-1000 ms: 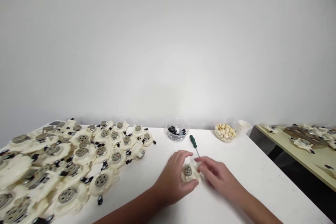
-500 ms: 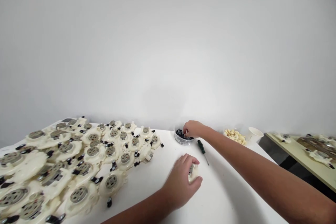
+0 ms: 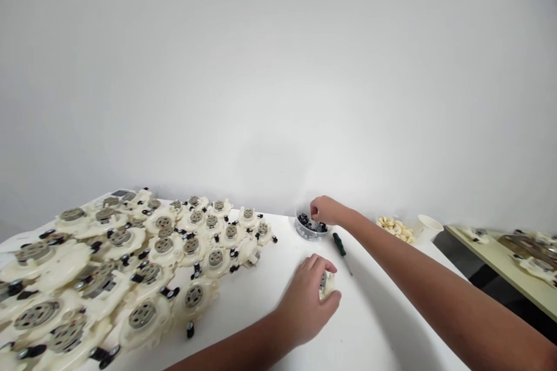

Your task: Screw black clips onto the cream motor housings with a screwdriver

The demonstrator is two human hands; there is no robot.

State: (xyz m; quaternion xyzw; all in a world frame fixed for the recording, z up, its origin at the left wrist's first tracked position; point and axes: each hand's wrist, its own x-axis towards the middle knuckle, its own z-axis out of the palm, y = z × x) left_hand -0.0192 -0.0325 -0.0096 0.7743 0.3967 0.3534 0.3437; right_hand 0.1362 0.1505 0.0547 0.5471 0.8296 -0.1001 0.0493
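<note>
My left hand [image 3: 304, 301] is closed over a small cream plastic disc part [image 3: 328, 285], which rests on the white table [image 3: 270, 307]. Most of the part is hidden by my fingers, with only its grey centre and one edge showing. My right hand [image 3: 325, 210] reaches over the rim of a clear round bowl [image 3: 310, 227] of small black and silver parts. Its fingertips are down at those parts, and I cannot tell whether they pinch any. A green-handled screwdriver [image 3: 340, 248] lies just below the bowl, between my hands.
A large crowded spread of cream discs with grey centres and black fittings [image 3: 148, 261] covers the table's left side. A bowl of pale nut-like pieces [image 3: 395, 229] and a white paper cup [image 3: 427, 228] stand at the far edge. Another table with similar parts [image 3: 500, 252] lies to the right.
My right hand has moved from the cream part to the bowl of small parts. My left hand has closed more fully around the part. The view has shifted slightly.
</note>
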